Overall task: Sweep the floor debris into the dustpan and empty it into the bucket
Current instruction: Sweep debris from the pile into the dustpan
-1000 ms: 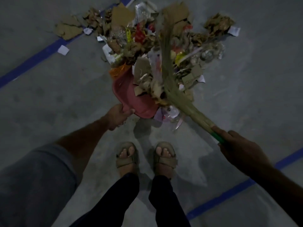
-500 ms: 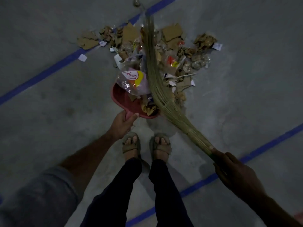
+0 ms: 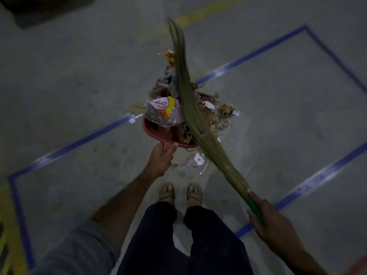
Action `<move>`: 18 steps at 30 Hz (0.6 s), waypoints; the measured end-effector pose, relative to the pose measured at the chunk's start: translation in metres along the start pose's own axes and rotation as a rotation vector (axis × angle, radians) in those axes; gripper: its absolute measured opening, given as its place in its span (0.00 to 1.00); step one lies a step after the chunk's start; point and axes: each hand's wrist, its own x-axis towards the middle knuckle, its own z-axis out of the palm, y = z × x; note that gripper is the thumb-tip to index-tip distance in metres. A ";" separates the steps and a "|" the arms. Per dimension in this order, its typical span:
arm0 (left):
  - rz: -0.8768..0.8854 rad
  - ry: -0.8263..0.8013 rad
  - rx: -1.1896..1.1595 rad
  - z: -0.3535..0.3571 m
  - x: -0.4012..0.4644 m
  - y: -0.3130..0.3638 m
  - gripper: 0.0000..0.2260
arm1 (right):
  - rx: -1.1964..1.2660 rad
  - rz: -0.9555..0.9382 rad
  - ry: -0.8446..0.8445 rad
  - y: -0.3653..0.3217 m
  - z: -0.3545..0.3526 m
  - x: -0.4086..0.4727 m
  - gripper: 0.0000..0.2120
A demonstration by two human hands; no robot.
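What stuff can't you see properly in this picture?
Head view only:
- Bucket: not in view.
- Dustpan front: covered by the plastic bag and broom.
- Debris pile: too dark and blurred to tell the pieces apart.
- Dark shape, top left: cut off by the edge.

Premises appear to be a warehouse or industrial hall, dimly lit. The floor (image 3: 278, 116) is bare grey concrete. Blue tape lines (image 3: 256, 54) mark out rectangular bays on it, and a yellow line (image 3: 196, 15) crosses farther off. Exact use cannot be determined.
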 end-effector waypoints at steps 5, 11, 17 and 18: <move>0.058 0.012 -0.029 -0.003 -0.059 0.044 0.17 | -0.005 -0.057 0.070 -0.028 -0.021 -0.043 0.45; 0.143 -0.001 0.010 -0.019 -0.121 0.070 0.15 | -0.061 -0.068 0.166 -0.060 -0.035 -0.094 0.42; 0.178 -0.048 0.017 -0.048 -0.171 0.066 0.15 | -0.171 -0.062 0.278 -0.096 -0.009 -0.151 0.40; 0.186 -0.064 0.026 -0.053 -0.180 0.063 0.16 | -0.184 -0.055 0.293 -0.101 -0.002 -0.164 0.40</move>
